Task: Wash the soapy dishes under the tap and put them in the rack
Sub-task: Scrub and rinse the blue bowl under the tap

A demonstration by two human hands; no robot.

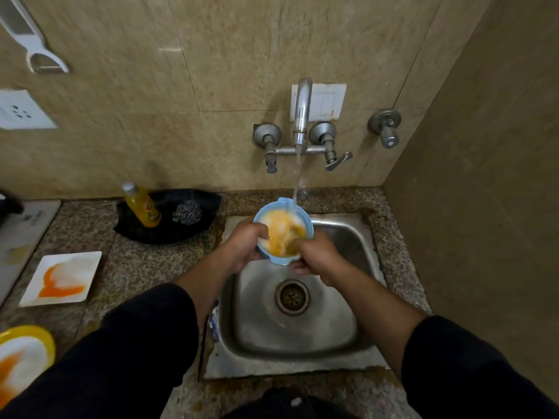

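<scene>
The blue bowl [305, 219] is held over the sink [302, 334], tipped a little toward the person, so that the water [297, 176] from the tap [303, 104] falls just inside its far rim and carries the orange, foamy mess down and out, probably into the drain rather than onto the counter [145, 267]; holding it with both hands likely keeps a slippery bowl steady under the stream. The left hand [245, 246] is curled round the bowl's left side, thumb hooked over the rim; the right hand [316, 257] is curled at the near right edge, fingers showing beneath the bowl, the thumb seeming to reach inside, though blur hides whether it is rubbing. A white plate [62, 278] and a yellow plate [45, 337], both smeared orange and soapy, wait on the counter to the left, close enough to reach next; a bottle [142, 207] and a scrubber [187, 211] sit behind them; no rack shows.
</scene>
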